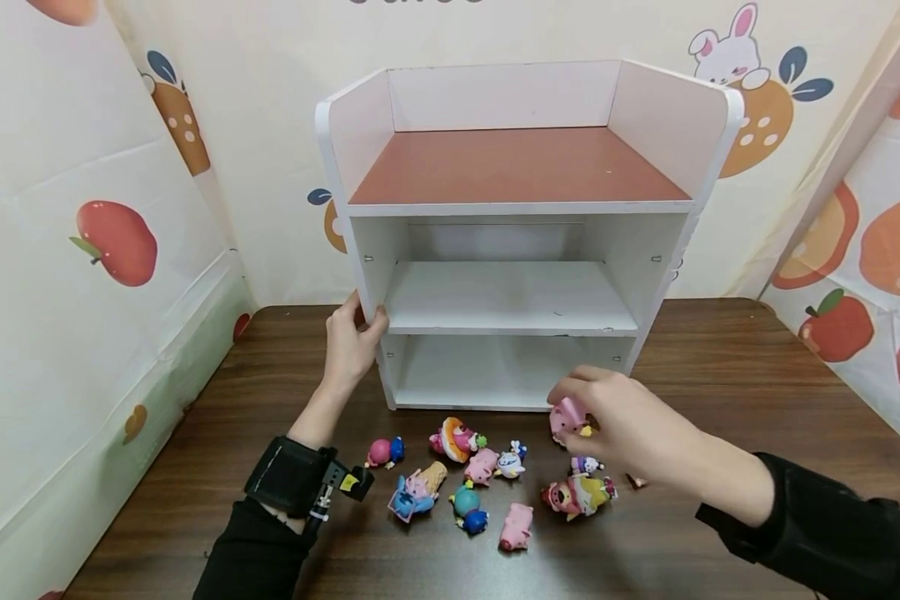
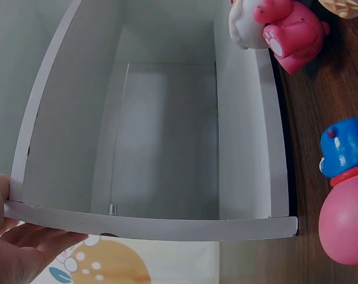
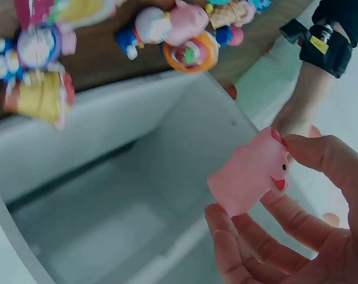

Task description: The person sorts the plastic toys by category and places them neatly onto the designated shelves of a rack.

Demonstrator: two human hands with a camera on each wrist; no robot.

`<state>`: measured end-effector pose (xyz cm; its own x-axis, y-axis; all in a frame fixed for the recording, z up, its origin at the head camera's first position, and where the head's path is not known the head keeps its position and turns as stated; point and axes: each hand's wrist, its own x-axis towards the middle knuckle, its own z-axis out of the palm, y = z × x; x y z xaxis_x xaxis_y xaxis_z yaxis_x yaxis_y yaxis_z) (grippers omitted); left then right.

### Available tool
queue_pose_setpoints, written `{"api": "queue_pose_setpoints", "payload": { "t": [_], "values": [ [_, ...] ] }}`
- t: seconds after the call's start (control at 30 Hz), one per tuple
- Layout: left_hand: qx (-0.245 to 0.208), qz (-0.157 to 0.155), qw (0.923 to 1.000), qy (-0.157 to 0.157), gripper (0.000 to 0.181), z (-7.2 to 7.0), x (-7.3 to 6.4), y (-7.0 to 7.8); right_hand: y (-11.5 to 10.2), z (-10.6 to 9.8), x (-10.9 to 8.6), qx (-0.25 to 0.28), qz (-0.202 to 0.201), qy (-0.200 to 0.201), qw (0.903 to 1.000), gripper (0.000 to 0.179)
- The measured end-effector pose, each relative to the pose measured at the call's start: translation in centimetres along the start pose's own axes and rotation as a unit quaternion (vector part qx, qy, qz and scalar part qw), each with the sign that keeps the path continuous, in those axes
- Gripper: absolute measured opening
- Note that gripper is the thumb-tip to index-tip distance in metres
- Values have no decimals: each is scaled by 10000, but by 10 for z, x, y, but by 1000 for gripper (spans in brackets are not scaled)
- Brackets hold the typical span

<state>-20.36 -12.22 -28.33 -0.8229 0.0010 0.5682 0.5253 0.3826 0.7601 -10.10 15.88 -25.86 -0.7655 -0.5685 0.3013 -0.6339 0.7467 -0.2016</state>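
A small white shelf unit (image 1: 510,335) with a brown top surface stands on the table. My left hand (image 1: 352,337) grips the edge of its left side panel, thumb at the front and fingers along the outside; the left wrist view shows the same hand (image 2: 22,248) at the panel. In front of the unit's lower right, my right hand (image 1: 618,417) holds a pink toy pig (image 3: 252,171) between thumb and fingertips. The right wrist view shows the pig tilted, its face towards the palm. Part of the pig (image 1: 567,414) is hidden by the hand in the head view.
Several small toy figures lie on the brown wooden table (image 1: 690,350) in front of the unit, among them a pink pig (image 1: 516,527), a figure with an ice-cream cone (image 1: 417,492) and a pink-and-blue figure (image 1: 385,452). Fruit-printed sheets (image 1: 82,333) surround the table.
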Motion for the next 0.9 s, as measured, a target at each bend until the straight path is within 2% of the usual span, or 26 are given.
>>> {"api": "queue_pose_setpoints", "payload": {
  "t": [0.27, 0.53, 0.67, 0.8, 0.9],
  "values": [
    [46, -17, 10000, 6, 31, 0, 1, 1, -10, -40, 6, -578, -265, 467, 9969, 23],
    [45, -11, 10000, 20, 30, 0, -1, -1, -6, -72, 15, -1047, -672, 853, 9886, 25],
    [32, -21, 10000, -27, 31, 1, 2, -16, 11, -84, 21, -1396, -662, 865, 9842, 31],
    [49, 12, 10000, -13, 32, 4, 5, -35, 30, -100, 29, -1688, -450, 772, 9816, 33],
    [48, 76, 10000, 20, 32, 5, 6, -38, 35, -115, 36, -1806, -324, 826, 9795, 31]
  ]
}}
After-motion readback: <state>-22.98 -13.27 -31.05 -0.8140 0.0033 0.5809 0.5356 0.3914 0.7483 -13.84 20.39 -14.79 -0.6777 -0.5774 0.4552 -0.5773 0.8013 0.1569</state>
